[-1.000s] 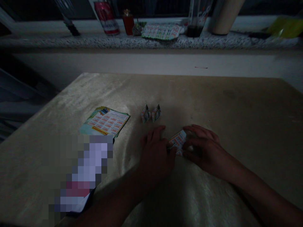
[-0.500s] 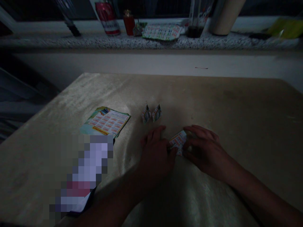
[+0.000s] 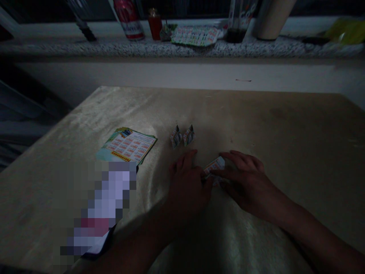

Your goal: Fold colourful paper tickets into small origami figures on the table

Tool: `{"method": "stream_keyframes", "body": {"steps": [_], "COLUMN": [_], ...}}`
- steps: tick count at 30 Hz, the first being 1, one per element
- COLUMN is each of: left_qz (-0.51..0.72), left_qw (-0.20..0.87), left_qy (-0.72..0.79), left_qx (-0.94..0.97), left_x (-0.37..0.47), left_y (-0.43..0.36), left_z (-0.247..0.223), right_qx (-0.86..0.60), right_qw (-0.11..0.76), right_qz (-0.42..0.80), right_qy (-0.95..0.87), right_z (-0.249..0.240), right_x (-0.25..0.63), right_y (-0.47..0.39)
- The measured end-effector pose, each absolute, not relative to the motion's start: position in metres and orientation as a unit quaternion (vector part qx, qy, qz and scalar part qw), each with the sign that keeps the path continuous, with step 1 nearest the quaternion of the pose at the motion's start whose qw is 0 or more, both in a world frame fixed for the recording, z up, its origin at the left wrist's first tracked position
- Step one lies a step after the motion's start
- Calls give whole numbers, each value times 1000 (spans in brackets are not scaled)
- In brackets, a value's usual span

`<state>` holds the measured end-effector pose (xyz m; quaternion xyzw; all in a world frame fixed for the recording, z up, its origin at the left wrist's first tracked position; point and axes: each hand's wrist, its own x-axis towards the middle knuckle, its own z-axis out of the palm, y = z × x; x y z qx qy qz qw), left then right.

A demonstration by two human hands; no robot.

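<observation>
A small folded printed paper (image 3: pixel 218 163) lies on the table between my hands. My left hand (image 3: pixel 189 182) rests at its left side, with thumb and index finger pinching its edge. From the right, my right hand (image 3: pixel 245 173) reaches over the paper, index finger stretched across it and the other fingers apart. Beyond my left hand stand two small folded paper pieces (image 3: pixel 176 137) side by side. A stack of printed calendar cards (image 3: pixel 131 145) lies to the left of them. The lower part of the folded paper is partly covered by my right fingers.
A blurred-out phone-like object (image 3: pixel 105 207) lies on the table (image 3: pixel 273 125) left of my left forearm. On the granite sill (image 3: pixel 114 47) behind stand a red can (image 3: pixel 129 21), a red bottle (image 3: pixel 154 26), a blister-like pack (image 3: pixel 195 35) and a glass (image 3: pixel 239 24).
My right index finger has moved left across the folded paper and now covers its middle. My left hand has barely moved.
</observation>
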<state>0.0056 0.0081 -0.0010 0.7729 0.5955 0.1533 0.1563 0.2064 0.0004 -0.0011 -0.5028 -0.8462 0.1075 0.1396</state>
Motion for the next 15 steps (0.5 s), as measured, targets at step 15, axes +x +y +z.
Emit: {"method": "stream_keyframes", "body": {"steps": [15], "left_qz": [157], "left_qw": [136], "left_qy": [560], "left_qx": [802], "left_x": [5], "left_y": [1], "left_z": [-1], "right_qx": [-493], "right_qw": [152], "right_qz": [117], "right_qy": [-849], "right_z": [-2], "right_x": [208], "right_y": [3]}}
